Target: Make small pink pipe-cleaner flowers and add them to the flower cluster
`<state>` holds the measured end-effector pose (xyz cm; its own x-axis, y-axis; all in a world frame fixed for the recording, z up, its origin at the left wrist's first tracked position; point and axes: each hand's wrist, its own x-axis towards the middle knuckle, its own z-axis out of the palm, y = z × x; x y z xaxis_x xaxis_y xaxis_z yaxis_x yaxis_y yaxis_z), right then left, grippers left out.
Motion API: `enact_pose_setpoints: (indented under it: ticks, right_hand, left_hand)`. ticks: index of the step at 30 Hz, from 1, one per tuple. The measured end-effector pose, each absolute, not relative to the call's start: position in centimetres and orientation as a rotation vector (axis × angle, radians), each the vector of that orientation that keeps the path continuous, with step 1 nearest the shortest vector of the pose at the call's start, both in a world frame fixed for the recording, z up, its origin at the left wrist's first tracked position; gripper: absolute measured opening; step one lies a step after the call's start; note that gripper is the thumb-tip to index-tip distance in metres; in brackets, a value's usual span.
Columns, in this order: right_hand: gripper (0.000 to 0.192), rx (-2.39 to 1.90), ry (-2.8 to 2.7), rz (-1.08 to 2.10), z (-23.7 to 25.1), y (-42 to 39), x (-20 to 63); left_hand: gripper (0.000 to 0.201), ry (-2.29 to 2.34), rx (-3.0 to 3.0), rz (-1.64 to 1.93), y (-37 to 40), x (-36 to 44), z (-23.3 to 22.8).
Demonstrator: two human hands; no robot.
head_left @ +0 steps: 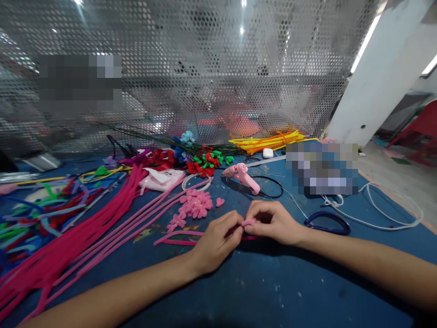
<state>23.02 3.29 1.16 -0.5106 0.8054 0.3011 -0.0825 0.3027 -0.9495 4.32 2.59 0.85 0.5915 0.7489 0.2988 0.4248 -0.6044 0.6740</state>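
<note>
Two bare forearms lie nearest the camera, the left one (136,283) slanting up from the lower left corner, the right one (362,257) coming in from the right edge at a flatter angle. Their two hands meet near the middle of the table (273,291), thumbs and forefingers drawn together: the left hand (220,239) and the right hand (273,221) both pinch one small pink fuzzy piece (248,223), which sits between their fingertips, its curved edge showing at the right thumb. The remaining fingers are folded in, and both wrists sit low, close to the table. Two pink strands (180,242) stick out to the left from under the left hand. Just beyond it are one heap of pink petals (196,203), too crowded to count, one smaller pink flower (176,222) beside the heap, and one heart-shaped pink piece (220,202) apart on its right. Behind the hands stands one pink glue gun (244,176), with one white case (268,153) farther back; one dark blue loop (327,223) lies beyond the right wrist. One thick bundle of hot-pink stems (85,228) stretches along the left.
</note>
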Motion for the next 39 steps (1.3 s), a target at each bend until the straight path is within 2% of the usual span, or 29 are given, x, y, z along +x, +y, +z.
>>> enact_pose_setpoints:
  ticks: [4, 9, 14, 27, 35, 39]
  right_hand:
    - [0.034, -0.625, -1.594, 1.725, 1.0, 3.8, 23.1]
    - [0.041, -0.588, -1.574, 1.947, 1.0, 4.1, 23.3]
    - [0.040, -0.603, -1.612, 2.034, 0.7, 3.9, 23.3]
    - [0.039, -0.678, -1.512, 2.091, 0.9, 4.4, 23.5]
    - [0.041, -0.676, -1.444, 2.249, 0.4, 4.8, 23.7]
    - [0.047, -0.727, -1.515, 2.210, 0.5, 4.9, 23.4]
  left_hand:
    - [0.020, 0.864, 2.356, 0.750, 2.6, 4.1, 0.8]
    - [0.019, 0.767, 2.503, 0.739, 2.6, 3.8, 0.4]
    - [0.011, 0.641, 2.640, 0.723, 2.5, 3.4, -0.6]
    - [0.022, 0.755, 2.623, 1.018, 2.4, 4.4, 0.9]
    - [0.022, 0.760, 2.439, 0.878, 3.6, 3.8, -1.2]
    - [0.034, 0.750, 2.347, 0.829, 4.0, 3.8, -1.3]
